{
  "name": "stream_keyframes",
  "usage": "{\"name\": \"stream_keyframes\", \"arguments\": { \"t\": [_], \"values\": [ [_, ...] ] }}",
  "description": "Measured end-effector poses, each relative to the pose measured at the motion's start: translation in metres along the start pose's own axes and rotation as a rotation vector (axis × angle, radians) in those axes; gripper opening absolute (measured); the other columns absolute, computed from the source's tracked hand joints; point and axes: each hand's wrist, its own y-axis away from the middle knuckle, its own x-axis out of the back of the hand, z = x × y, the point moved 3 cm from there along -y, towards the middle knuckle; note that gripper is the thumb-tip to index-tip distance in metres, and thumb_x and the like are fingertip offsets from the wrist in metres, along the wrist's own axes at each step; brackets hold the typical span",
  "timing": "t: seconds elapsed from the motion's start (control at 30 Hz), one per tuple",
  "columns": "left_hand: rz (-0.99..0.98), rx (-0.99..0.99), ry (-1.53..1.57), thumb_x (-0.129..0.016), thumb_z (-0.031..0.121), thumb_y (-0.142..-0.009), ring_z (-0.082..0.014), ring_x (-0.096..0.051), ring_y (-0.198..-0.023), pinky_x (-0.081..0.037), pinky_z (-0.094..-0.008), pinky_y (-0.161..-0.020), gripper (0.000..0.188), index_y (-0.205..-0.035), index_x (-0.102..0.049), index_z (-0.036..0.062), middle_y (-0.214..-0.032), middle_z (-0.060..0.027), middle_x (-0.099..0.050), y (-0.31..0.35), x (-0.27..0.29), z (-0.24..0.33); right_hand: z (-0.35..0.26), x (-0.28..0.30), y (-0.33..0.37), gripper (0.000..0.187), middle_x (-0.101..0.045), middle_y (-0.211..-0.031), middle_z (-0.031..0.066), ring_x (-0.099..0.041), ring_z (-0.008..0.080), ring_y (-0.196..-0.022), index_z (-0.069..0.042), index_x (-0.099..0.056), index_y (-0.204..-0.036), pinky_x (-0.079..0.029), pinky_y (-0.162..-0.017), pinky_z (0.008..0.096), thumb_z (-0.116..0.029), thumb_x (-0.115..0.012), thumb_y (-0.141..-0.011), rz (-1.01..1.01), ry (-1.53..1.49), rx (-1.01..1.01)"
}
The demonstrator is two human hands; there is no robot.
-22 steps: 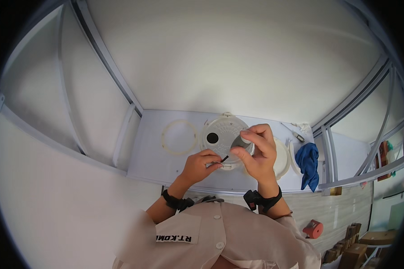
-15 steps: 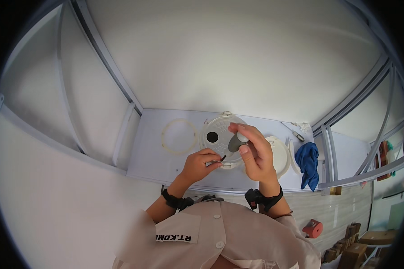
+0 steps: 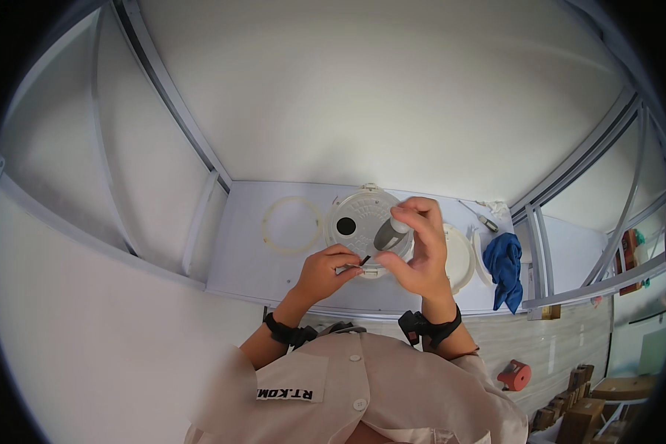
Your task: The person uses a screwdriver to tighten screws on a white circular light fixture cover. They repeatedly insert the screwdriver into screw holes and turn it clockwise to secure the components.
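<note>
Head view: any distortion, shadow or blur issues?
Head view: metal frame rail bows, corners fade to black; head view: soft shadow on the wall behind the white round unit; head view: shirt smeared along its left edge; head view: fine detail near the left hand too small to read.

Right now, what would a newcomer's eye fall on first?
Probably the vivid blue cloth at the table's right end. Next, the black circle on the pale round part near the middle. There, the right hand curves around a grey handle, the left hand pinching a small dark piece.
</note>
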Motion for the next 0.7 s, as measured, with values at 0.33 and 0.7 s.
{"name": "stream_keyframes", "arguments": {
  "t": [0.33,0.7],
  "values": [
    [0.012,-0.021,-0.003,-0.091,0.016,-0.089,-0.0232,-0.078,-0.089,-0.061,-0.0343,-0.077,0.02,-0.106,-0.084,0.0067,-0.106,-0.0047,-0.079,0.001,0.0,0.002,-0.007,-0.001,-0.005,0.048,-0.069,-0.12,0.0172,-0.067,0.0306,-0.114,0.002,-0.067,-0.138,-0.055,-0.096,0.037,-0.007,-0.08,-0.093,0.029,-0.142,-0.006],
    [0.01,0.015,0.031,-0.09,0.015,-0.09,-0.021,-0.078,-0.089,-0.06,-0.0332,-0.076,0.023,-0.109,-0.084,0.0051,-0.105,-0.0057,-0.079,0.001,-0.001,0.004,-0.002,-0.003,-0.001,0.041,-0.068,-0.125,0.0192,-0.068,0.0334,-0.113,0.002,-0.07,-0.137,-0.055,-0.102,0.0397,-0.011,-0.077,-0.1,0.059,-0.157,-0.024]
  ]
}}
